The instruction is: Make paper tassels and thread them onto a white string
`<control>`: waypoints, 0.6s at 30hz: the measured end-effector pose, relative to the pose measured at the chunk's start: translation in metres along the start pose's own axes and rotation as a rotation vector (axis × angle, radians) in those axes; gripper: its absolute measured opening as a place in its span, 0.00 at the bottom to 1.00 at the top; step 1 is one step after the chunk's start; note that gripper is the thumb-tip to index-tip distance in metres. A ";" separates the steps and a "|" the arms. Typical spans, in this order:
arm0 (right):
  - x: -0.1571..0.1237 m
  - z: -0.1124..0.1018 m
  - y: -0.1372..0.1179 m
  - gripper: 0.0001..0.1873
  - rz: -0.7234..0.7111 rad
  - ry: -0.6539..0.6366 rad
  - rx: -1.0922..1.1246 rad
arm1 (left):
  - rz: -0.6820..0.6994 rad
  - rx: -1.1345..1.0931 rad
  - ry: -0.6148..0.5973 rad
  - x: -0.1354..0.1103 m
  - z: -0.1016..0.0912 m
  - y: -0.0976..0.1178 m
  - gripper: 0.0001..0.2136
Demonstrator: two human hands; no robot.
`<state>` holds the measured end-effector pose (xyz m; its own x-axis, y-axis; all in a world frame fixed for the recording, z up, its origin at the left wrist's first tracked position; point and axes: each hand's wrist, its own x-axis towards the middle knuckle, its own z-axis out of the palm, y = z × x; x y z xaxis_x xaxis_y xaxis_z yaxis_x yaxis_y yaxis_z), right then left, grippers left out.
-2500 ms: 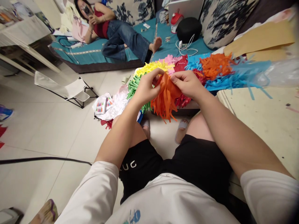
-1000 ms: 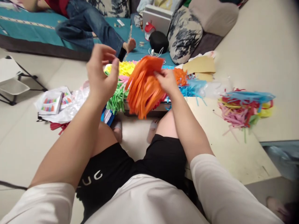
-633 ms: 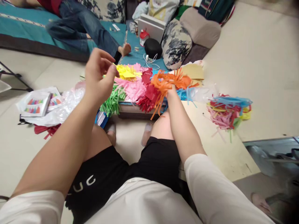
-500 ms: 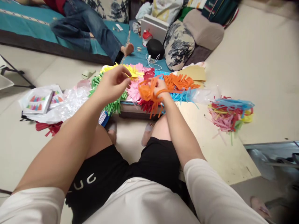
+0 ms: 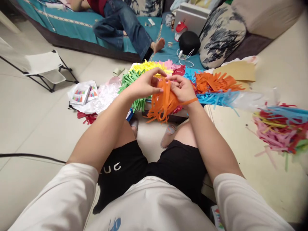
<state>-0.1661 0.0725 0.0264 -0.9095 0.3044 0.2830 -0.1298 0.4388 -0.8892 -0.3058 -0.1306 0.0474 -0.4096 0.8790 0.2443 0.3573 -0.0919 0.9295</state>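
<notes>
Both hands meet in front of me at an orange paper tassel [image 5: 163,102], whose fringe strips hang down below the fingers. My right hand [image 5: 183,89] pinches its upper part, and one orange strip lies across that wrist. My left hand [image 5: 148,84] is at the tassel's top left, thumb and fingertips closed against it. Behind and beside the hands lie fringed paper pieces: green [image 5: 132,80], yellow [image 5: 144,66], blue [image 5: 211,98] and more orange fringe [image 5: 214,82]. Fingers partly hide the top of the tassel.
At right, a pale wooden board [image 5: 238,154] bears a multicoloured fringe bundle [image 5: 280,128]. Printed packets [image 5: 81,95] and clear plastic wrap [image 5: 108,96] lie at left, near a folding stool [image 5: 44,62]. A person in jeans [image 5: 130,27] rests on the teal sofa [image 5: 77,32] behind.
My left hand has come over to the orange tassel and closed on it beside my right hand. The camera view has swung left, so the scene sits further right.
</notes>
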 end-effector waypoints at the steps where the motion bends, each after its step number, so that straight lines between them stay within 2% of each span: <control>1: 0.000 -0.002 0.001 0.43 -0.004 0.004 0.022 | 0.011 -0.049 0.008 0.001 0.000 0.000 0.27; 7: -0.002 0.001 -0.011 0.50 0.042 -0.025 0.041 | 0.075 -0.217 0.048 0.008 0.000 -0.004 0.25; 11: -0.003 0.002 -0.013 0.48 0.079 -0.010 0.102 | 0.062 -0.199 0.067 0.009 0.000 -0.007 0.23; 18: -0.005 -0.003 -0.008 0.43 0.061 -0.038 0.165 | 0.077 -0.093 0.117 0.008 0.003 -0.003 0.24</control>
<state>-0.1593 0.0699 0.0329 -0.9315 0.2927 0.2160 -0.1344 0.2748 -0.9521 -0.3082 -0.1218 0.0455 -0.4811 0.8075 0.3413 0.3142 -0.2046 0.9270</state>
